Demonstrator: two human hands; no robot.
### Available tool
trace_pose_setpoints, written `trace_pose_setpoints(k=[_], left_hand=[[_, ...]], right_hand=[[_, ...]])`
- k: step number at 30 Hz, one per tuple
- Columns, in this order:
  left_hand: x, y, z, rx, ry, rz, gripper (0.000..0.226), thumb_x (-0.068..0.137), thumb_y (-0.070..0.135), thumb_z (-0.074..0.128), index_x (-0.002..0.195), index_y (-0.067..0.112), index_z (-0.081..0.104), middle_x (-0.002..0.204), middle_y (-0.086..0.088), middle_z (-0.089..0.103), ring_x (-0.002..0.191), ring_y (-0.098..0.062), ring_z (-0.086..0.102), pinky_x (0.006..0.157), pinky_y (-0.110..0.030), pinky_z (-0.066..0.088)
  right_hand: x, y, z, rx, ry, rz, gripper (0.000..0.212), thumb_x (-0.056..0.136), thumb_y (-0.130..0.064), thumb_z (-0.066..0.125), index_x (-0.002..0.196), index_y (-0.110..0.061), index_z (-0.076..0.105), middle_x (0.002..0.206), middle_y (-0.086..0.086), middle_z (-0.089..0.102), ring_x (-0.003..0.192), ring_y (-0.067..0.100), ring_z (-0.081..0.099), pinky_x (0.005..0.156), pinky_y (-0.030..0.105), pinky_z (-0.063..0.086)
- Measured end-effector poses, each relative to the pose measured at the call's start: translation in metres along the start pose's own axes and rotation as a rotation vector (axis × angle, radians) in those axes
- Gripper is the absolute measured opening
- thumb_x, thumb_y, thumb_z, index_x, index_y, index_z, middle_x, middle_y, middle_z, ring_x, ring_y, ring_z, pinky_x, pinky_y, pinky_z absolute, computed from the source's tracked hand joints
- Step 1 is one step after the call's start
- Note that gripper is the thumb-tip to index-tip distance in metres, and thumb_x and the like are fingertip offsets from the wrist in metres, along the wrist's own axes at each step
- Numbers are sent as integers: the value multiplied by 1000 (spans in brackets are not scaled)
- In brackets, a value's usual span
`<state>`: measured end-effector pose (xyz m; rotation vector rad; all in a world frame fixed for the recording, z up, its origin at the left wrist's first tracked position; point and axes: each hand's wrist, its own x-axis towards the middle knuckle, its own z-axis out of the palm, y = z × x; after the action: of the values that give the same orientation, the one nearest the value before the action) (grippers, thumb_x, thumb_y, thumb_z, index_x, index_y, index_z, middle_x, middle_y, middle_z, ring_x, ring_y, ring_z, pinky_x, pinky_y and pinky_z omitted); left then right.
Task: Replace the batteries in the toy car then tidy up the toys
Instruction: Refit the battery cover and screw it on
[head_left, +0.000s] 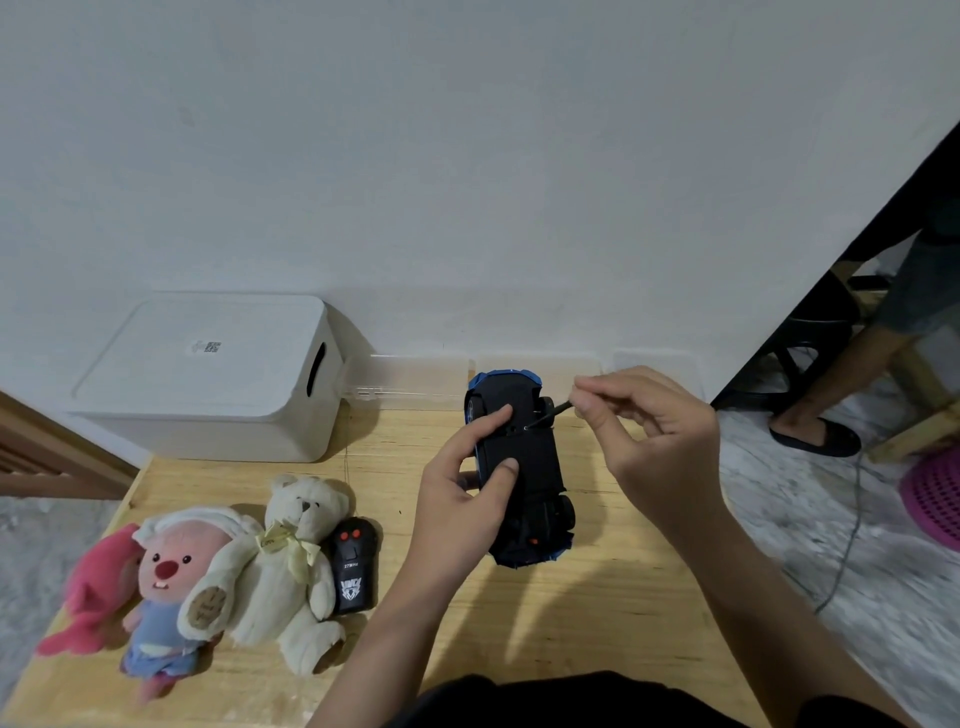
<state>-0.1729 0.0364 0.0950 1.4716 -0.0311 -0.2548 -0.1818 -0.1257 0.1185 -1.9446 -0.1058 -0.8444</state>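
**Toy car upside down, screwdriver at its belly**

Toy car (519, 467) held upside down over the wooden bench (597, 597), black belly up, blue edges showing at both ends. Left hand (462, 499) gripping the car from its left side, fingers (493, 418) curled and clamped on it, thumb pressed on the belly. Right hand (649, 431) just right of the car, fingertips pinched tight on a thin black screwdriver (548, 414). Screwdriver tip touching the belly near the middle of the car, close to the left forefinger.

Black remote control (355, 566) lying flat on the bench, left of the car and nearer the person. Cream teddy bear (291, 566) touching the remote's left side. Pink-faced plush in blue clothes (166, 587) left of the bear, leaning on it. Bright pink plush (93, 597) farthest left of the car, at the bench edge. White storage box (218, 379) with its lid on, far left of the car, against the wall. Clear plastic boxes (415, 376) just behind the car, along the wall.

Another person's foot in a black slipper (815, 436) on the floor, far right of the car. Pink basket (935, 499) past it.
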Motion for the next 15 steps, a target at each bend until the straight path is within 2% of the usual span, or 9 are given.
trace_pose_setpoints(k=[3, 7, 11, 15], left_hand=[[0, -1, -1, 3, 8, -5, 49, 89, -3, 56, 108, 40, 67, 105, 11, 69, 76, -19, 67, 64, -30, 59], [0, -1, -1, 6, -5, 3, 48, 89, -3, 56, 110, 39, 66, 105, 12, 69, 76, -19, 68, 62, -29, 58], [0, -3, -1, 8, -9, 4, 48, 89, -3, 57, 111, 39, 66, 109, 8, 68, 76, -19, 68, 63, -30, 58], [1, -4, -1, 4, -4, 1, 48, 89, -3, 56, 110, 39, 66, 104, 11, 69, 72, -16, 67, 60, -27, 57]], right_hand=[[-2, 1, -1, -31, -27, -6, 16, 79, 3, 69, 93, -5, 73, 90, 2, 72, 87, 10, 68, 74, 25, 56], [-3, 0, 1, 25, 10, 61, 14, 78, -8, 73, 92, -12, 72, 78, -4, 69, 72, 11, 66, 68, 25, 54], [-1, 1, 2, 19, 22, 98, 7, 77, -13, 75, 81, -16, 71, 76, -9, 67, 67, 12, 62, 63, 30, 53], [0, 2, 1, 30, 43, 201, 12, 74, -20, 78, 73, -12, 69, 71, 1, 67, 64, 16, 64, 61, 31, 54]])
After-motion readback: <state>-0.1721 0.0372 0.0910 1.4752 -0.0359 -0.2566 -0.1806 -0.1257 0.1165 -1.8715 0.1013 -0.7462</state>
